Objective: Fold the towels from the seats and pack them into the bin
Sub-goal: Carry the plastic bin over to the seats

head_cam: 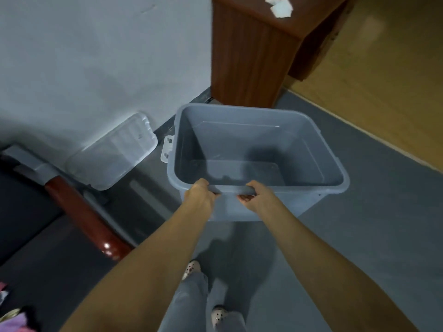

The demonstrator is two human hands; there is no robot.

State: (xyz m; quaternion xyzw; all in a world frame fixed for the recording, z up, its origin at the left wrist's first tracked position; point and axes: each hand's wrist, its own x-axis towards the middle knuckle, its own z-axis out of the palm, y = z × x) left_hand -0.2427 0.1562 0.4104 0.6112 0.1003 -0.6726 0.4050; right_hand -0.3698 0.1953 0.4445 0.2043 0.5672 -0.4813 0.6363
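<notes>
Grey bin, mouth up, gripped at its near rim.
Its long axis runs left to right; the left hand and right hand both curl round that long edge (a clear lid leans on the pale wall), grey floor below, wooden cabinet beyond.

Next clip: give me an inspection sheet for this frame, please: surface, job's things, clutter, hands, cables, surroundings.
Surface: grey floor.
Job's things: grey bin, empty; clear lid leans against the wall, left of it.
Clutter: white paper scraps on the wooden cabinet; purple cloth at lower left, kind unclear.
Grippers: left hand and right hand both grip the bin's near rim.
Cables: nothing seen.
Surroundings: pale wall, chair armrest at left.
</notes>
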